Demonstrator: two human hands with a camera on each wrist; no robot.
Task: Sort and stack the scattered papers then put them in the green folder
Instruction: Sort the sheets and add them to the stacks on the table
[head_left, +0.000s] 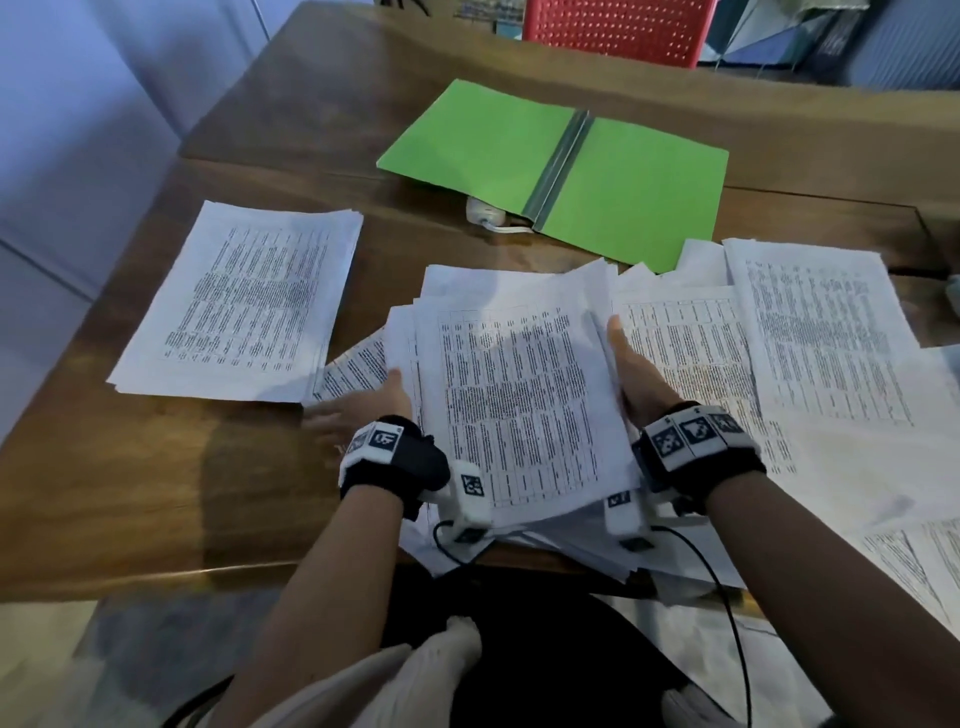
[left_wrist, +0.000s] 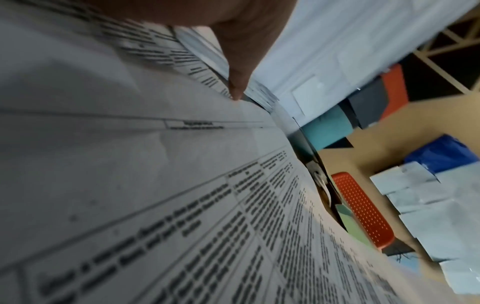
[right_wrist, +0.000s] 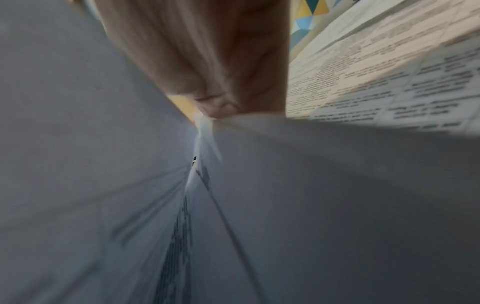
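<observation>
I hold a loose bundle of printed papers (head_left: 519, 395) between both hands over the table's near edge. My left hand (head_left: 363, 408) lies at the bundle's left edge, thumb against the sheets and fingers spread flat and blurred toward the left. In the left wrist view one fingertip (left_wrist: 237, 86) presses the printed bundle (left_wrist: 130, 164). My right hand (head_left: 636, 374) grips the right edge, thumb on top; the right wrist view shows this hand (right_wrist: 221, 61) pinching the sheets (right_wrist: 337, 185). The green folder (head_left: 561, 171) lies open at the far centre.
A squared stack of papers (head_left: 244, 301) sits on the left of the wooden table (head_left: 156, 493). Several scattered sheets (head_left: 821, 338) cover the right side. A white plug (head_left: 485, 213) pokes out beneath the folder. A red chair (head_left: 613, 31) stands behind the table.
</observation>
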